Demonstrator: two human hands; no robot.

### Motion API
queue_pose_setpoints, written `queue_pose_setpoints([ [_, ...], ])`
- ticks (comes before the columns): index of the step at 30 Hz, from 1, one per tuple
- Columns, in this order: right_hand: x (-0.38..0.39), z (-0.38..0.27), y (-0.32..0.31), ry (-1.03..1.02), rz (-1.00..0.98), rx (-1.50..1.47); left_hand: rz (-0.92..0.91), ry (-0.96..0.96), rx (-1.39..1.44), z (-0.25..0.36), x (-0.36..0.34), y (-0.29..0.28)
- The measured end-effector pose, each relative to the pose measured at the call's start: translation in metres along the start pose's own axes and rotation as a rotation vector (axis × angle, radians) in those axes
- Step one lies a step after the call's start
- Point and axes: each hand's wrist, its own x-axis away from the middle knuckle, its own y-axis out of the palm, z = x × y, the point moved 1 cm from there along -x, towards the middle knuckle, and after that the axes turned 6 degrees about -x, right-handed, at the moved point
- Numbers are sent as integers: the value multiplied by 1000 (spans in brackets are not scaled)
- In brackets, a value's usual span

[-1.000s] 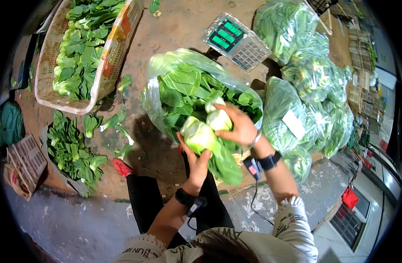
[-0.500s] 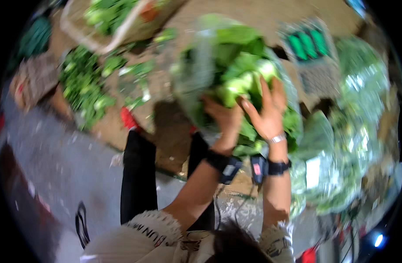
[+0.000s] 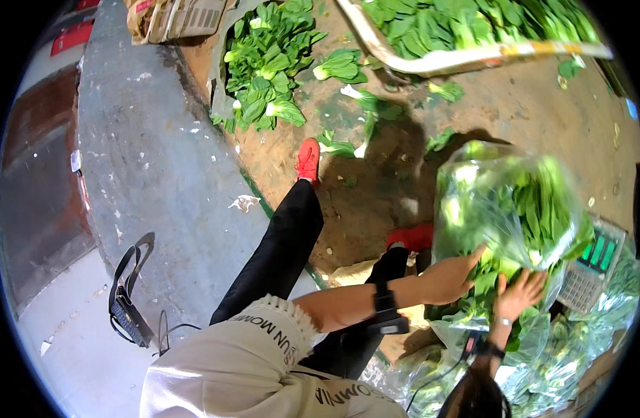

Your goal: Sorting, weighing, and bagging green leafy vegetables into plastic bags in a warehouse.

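Note:
A large clear plastic bag (image 3: pixel 543 244), filled with leafy bok choy (image 3: pixel 539 202), stands at the right beside my red shoe (image 3: pixel 412 237). My left hand (image 3: pixel 447 280) is at the near left side of the bag's greens, its index finger stretched toward the stalks. Close by, my right hand (image 3: pixel 519 296) lies on the leaves at the near side of the bag, fingers spread and thumb apart. Leaves partly hide what both palms touch. A black strap with a small device sits on each wrist.
A scale with a green display (image 3: pixel 597 252) stands right of the bag, by several bagged greens (image 3: pixel 550 362). Loose bok choy (image 3: pixel 268 76) lies in a heap ahead. A white-rimmed basket (image 3: pixel 466 56) of bok choy is at the far side. A black bag (image 3: pixel 128 317) rests at left.
My view has swung, so the bag and hands appear farther right and lower. Both hands have shifted from the top of the greens to the bag's near side.

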Motion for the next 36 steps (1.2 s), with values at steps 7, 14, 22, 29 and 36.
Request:
queue_pose_setpoints([
  [7, -21, -153, -161, 168, -352, -617, 308, -245, 425, -189, 132, -222],
  [14, -235, -472, -2, -747, -244, -556, 417, -257, 432, -393, 195, -360],
  [22, -425, -627, 172, -465, -305, 58, 343, -99, 979, -500, 121, -405],
  [29, -297, -722, 73, -894, -895, -399, 591, 128, 1772, -528, 116, -380],
  [36, -441, -806, 87, -1066, 186, 165, 585, 172, 1811, -530, 155, -420],
])
